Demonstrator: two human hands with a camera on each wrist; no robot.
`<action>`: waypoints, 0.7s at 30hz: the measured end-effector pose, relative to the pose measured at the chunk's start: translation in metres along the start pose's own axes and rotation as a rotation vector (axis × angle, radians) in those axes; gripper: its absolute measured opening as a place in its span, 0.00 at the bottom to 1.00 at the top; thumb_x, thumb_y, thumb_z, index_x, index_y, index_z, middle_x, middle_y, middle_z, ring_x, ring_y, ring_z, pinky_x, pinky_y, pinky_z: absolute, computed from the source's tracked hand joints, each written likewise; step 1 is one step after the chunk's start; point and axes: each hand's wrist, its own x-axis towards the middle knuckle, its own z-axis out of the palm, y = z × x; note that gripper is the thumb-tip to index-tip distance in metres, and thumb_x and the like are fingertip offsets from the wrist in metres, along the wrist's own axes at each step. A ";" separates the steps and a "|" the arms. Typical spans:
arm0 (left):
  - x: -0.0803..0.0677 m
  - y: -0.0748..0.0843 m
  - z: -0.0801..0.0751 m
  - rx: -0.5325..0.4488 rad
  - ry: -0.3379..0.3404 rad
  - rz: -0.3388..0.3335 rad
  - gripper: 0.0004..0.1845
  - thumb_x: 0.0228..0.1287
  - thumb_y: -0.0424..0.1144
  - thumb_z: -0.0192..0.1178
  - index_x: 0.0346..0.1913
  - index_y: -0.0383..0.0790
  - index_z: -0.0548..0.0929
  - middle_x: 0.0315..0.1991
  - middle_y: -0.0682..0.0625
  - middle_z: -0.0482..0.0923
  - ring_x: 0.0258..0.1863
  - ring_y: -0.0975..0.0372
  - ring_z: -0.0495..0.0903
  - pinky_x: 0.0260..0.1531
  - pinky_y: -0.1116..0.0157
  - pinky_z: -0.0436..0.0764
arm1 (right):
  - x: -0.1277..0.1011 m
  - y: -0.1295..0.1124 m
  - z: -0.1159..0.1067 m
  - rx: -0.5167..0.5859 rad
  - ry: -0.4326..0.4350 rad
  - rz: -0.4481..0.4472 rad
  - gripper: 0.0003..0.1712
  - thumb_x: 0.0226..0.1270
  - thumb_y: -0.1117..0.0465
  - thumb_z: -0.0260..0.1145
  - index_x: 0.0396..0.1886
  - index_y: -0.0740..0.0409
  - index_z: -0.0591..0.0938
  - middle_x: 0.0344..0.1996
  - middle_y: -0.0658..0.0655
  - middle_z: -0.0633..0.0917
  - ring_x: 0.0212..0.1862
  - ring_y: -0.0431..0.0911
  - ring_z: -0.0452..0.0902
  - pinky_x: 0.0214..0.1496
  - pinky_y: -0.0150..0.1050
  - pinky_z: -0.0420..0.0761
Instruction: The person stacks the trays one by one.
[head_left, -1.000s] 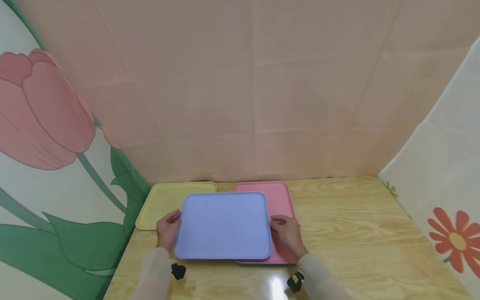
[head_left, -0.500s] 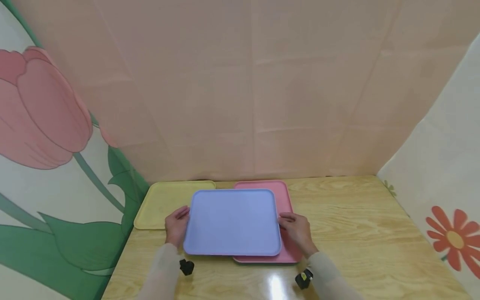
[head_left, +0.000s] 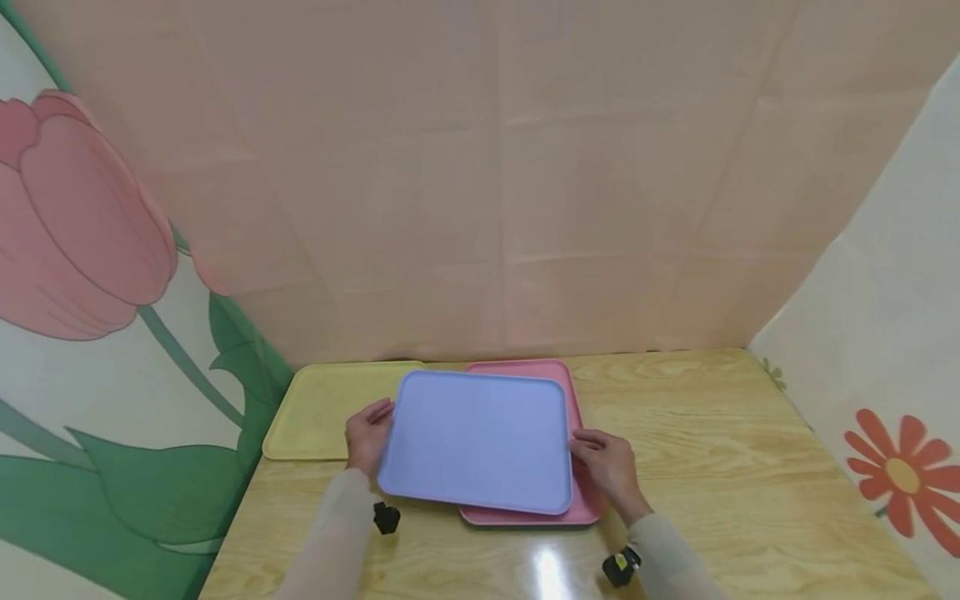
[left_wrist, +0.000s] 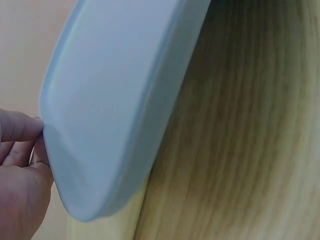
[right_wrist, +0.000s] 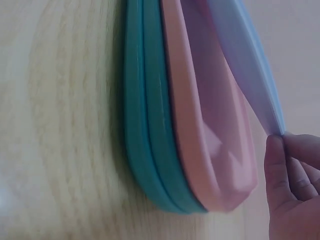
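Observation:
Both hands hold a blue rectangular tray point(head_left: 480, 442) by its short sides, above the table. My left hand point(head_left: 367, 439) grips its left edge, with the fingertips at the rim in the left wrist view. On the opposite edge, my right hand point(head_left: 609, 467) pinches the rim between thumb and fingers. The blue tray slants a little, its left side higher than its right. Under it lies a pink tray point(right_wrist: 182, 100), partly covered in the head view. That pink tray sits on top of stacked teal trays point(right_wrist: 155, 100), seen in the right wrist view.
A yellow tray point(head_left: 318, 412) lies at the back left of the wood-grain table point(head_left: 712, 467). A plain pinkish-beige cloth point(head_left: 495, 183) hangs behind the table. Flower-printed panels point(head_left: 82, 217) stand along both sides.
Both hands have carried the blue tray to the right, further over the pink one. Its left side has risen, so it now tips down toward the right.

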 end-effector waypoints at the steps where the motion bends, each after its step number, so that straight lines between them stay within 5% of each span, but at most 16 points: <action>1: 0.001 0.001 0.001 0.002 -0.002 0.005 0.18 0.61 0.17 0.59 0.54 0.24 0.82 0.50 0.32 0.83 0.53 0.44 0.82 0.52 0.59 0.83 | -0.001 0.000 -0.001 -0.004 0.000 0.005 0.17 0.63 0.65 0.72 0.49 0.71 0.85 0.39 0.65 0.89 0.43 0.52 0.87 0.42 0.36 0.86; 14: 0.008 0.006 0.024 0.079 0.001 0.050 0.17 0.59 0.17 0.59 0.51 0.26 0.85 0.45 0.34 0.85 0.47 0.46 0.85 0.48 0.58 0.85 | -0.010 0.015 -0.012 -0.021 0.030 0.015 0.18 0.63 0.63 0.73 0.48 0.71 0.85 0.39 0.65 0.89 0.41 0.48 0.87 0.37 0.28 0.84; 21: 0.001 0.000 0.032 0.087 -0.034 0.068 0.16 0.59 0.18 0.58 0.51 0.25 0.84 0.45 0.34 0.85 0.47 0.46 0.85 0.47 0.59 0.85 | -0.009 0.017 -0.019 0.056 0.036 0.022 0.17 0.64 0.68 0.71 0.48 0.76 0.82 0.39 0.69 0.87 0.36 0.48 0.87 0.36 0.36 0.87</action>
